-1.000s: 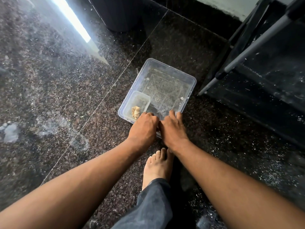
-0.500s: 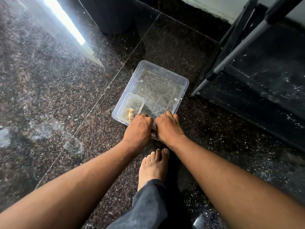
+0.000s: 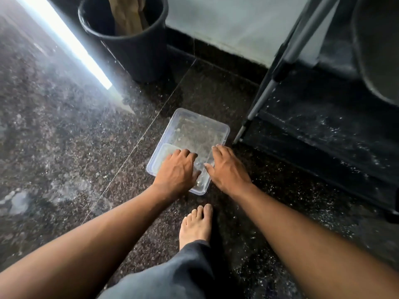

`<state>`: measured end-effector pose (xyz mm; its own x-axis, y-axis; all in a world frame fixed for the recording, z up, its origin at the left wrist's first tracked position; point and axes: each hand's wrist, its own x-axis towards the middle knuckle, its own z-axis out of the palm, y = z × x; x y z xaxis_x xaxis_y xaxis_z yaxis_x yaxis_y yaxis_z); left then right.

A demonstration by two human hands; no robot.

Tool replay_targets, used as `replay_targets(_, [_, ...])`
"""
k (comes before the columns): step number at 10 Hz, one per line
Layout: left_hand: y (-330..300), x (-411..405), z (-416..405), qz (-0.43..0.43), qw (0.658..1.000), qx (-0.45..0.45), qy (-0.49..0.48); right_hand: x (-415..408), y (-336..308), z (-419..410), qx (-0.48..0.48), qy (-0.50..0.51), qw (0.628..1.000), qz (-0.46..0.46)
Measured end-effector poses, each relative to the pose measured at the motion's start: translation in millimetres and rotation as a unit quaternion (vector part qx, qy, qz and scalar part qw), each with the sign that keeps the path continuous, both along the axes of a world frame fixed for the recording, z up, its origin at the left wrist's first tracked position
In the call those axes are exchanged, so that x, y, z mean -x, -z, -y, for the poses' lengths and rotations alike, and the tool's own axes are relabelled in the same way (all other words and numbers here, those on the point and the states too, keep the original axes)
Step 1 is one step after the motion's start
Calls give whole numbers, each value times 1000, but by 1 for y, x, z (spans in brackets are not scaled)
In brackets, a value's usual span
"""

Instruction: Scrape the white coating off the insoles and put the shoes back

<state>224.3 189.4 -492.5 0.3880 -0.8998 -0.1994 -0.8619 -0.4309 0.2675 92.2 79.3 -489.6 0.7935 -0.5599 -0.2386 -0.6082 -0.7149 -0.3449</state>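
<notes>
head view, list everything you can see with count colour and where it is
plastic box: 1, clear, on the floor in the middle, between bucket and foot
small tub: 1, clear, inside the box at its near-left corner, partly under the left hand
bucket: 1, black, on the floor at top, tan material inside
rack: 1, black with grey poles, at right, dusted with white specks
floor: 1, dark speckled stone, white smears at left
wall: 1, pale, behind bucket and rack
foot: 1, bare, on the floor below the box
trouser leg: 1, dark grey, bottom centre
left hand: 1, fingers curled over the tub
right hand: 1, on the box's right rim
</notes>
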Motion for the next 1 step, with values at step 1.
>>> replay_targets(1, [-30,12,3,25,999,-28,27,12,-20,2,4,28,999,-19])
